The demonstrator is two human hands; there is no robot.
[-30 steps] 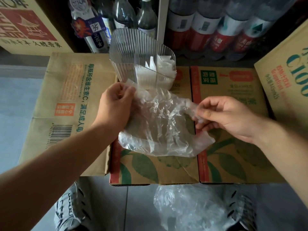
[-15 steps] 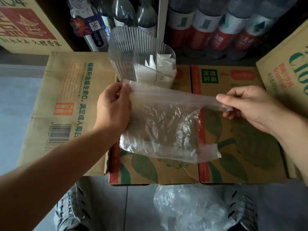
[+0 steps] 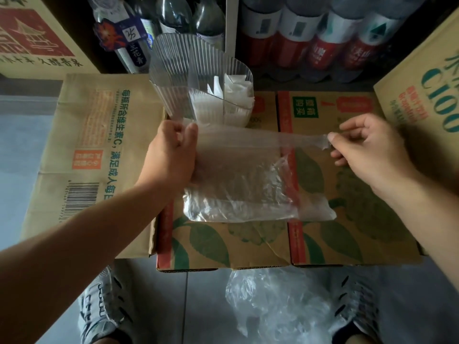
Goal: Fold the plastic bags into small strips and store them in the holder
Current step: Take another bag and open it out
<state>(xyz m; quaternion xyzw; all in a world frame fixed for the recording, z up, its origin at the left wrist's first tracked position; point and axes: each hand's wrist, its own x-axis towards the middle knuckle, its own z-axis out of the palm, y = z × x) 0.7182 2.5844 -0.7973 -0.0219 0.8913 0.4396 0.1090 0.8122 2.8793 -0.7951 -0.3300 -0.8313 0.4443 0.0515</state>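
Left grip (image 3: 172, 153) and right grip (image 3: 370, 147) each pinch the plastic bag (image 3: 238, 175), stretched taut above a cardboard box (image 3: 218, 247). Holder (image 3: 193, 70) just behind, seemingly part-filled with folded strips.

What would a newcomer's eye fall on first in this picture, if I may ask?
Most likely the clear plastic bag, held taut along its top edge between the left hand and the right hand over the cardboard boxes in the middle. Just behind it stands the ribbed transparent holder, with white folded strips in its right part. A crumpled heap of more bags lies at the bottom, in front of the boxes.
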